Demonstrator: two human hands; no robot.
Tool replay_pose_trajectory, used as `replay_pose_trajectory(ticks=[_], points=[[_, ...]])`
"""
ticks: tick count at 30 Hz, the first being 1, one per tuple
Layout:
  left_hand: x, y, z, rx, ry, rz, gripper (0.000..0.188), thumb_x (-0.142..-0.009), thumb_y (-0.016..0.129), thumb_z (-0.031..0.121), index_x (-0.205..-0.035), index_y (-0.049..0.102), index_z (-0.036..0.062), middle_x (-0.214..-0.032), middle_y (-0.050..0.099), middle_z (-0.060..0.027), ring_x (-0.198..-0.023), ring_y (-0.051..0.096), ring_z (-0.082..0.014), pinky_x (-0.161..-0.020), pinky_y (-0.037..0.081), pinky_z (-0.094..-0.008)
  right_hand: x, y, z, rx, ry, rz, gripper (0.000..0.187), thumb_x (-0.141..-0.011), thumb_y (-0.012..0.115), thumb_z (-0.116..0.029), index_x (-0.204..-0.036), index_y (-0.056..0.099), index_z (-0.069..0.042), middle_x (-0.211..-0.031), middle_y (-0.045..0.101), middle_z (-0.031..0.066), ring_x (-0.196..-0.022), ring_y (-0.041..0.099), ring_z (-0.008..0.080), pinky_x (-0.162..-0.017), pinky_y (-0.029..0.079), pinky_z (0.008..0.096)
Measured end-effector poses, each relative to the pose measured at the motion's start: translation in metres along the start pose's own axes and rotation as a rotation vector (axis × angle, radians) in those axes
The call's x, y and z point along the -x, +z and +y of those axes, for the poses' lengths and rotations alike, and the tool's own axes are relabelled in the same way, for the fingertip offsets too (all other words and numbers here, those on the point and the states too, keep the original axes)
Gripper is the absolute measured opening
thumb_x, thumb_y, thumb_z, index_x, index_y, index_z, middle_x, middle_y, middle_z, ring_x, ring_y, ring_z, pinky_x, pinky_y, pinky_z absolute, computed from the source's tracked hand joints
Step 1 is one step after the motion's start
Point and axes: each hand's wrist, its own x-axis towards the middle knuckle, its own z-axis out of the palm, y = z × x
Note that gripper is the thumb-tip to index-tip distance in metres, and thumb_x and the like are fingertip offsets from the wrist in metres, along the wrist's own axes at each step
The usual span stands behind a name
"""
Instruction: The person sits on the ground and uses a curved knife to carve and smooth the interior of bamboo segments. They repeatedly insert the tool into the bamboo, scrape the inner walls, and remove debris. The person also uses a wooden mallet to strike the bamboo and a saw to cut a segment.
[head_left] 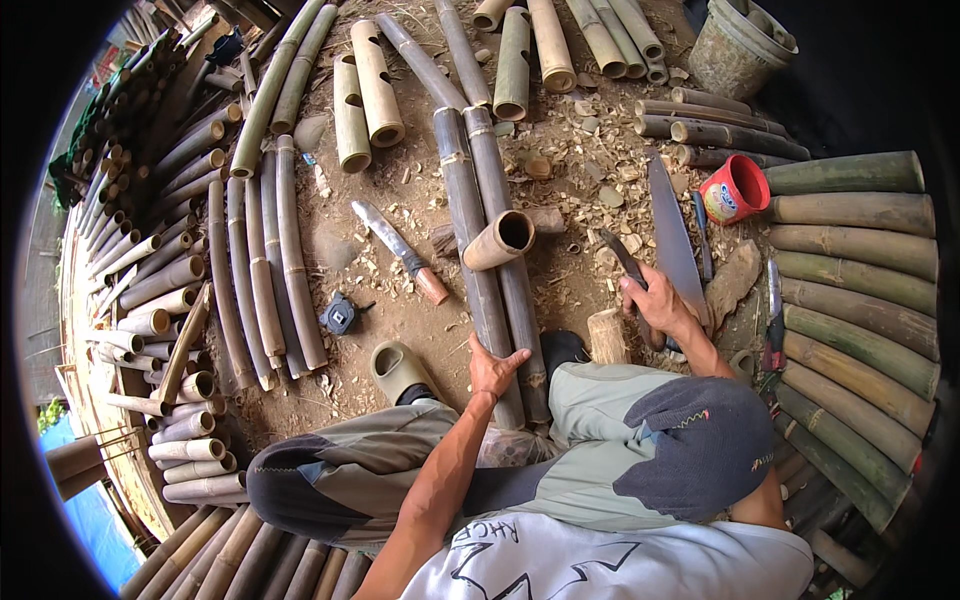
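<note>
Two long dark bamboo poles point(480, 290) lie side by side on the ground, running out from between my legs. My left hand point(495, 367) rests on their near part, thumb and fingers spread. A short, pale bamboo tube point(485, 249) lies across the poles farther out, its hollow end facing right. To the right, my right hand point(655, 303) is closed around a dark, narrow hand tool point(625, 255) pointing up and left; its exact kind is unclear. A cut wooden block point(608, 336) stands just left of that hand, near my knee.
Left of the poles lie a wrapped knife point(385, 240), a tape measure point(342, 314) and several bamboo lengths point(262, 260). On the right are a hand saw point(676, 235), a red tub point(735, 190) and stacked green bamboo point(850, 250). A dirty bucket point(738, 50) stands far right. Wood chips litter the soil.
</note>
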Motion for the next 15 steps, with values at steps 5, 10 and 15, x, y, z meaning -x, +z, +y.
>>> replay_pose_trajectory(ticks=[5,10,15], points=[[-0.004,-0.005,-0.002,0.033,-0.043,-0.016,0.12,-0.061,0.093,0.045,-0.147,0.023,-0.0004,-0.128,0.057,-0.0313,-0.119,0.057,-0.0447,-0.1,0.047,-0.0472,-0.04,0.023,-0.008,0.254,-0.202,-0.082,0.041,-0.097,0.054,-0.016,-0.135,0.054,-0.003,-0.108,0.071,0.0204,-0.097,0.07,0.0276,-0.089,0.054,0.0353],[-0.001,0.003,0.001,0.004,-0.072,0.002,0.116,-0.063,0.093,0.04,-0.145,0.024,-0.003,-0.128,0.056,-0.0322,-0.119,0.057,-0.0456,-0.1,0.046,-0.047,-0.07,0.04,-0.002,0.39,-0.267,-0.31,0.036,-0.097,0.057,-0.023,-0.129,0.061,-0.008,-0.118,0.068,0.0183,-0.107,0.066,0.0352,-0.092,0.053,0.0406],[-0.004,0.003,0.001,0.028,-0.068,0.009,0.113,-0.063,0.093,0.039,-0.145,0.025,0.0003,-0.13,0.056,-0.0293,-0.119,0.058,-0.0419,-0.1,0.047,-0.0459,-0.094,0.059,-0.011,0.53,-0.382,-0.338,0.034,-0.095,0.06,-0.026,-0.125,0.064,-0.011,-0.103,0.071,0.0178,-0.092,0.068,0.0367,-0.078,0.056,0.0422]])
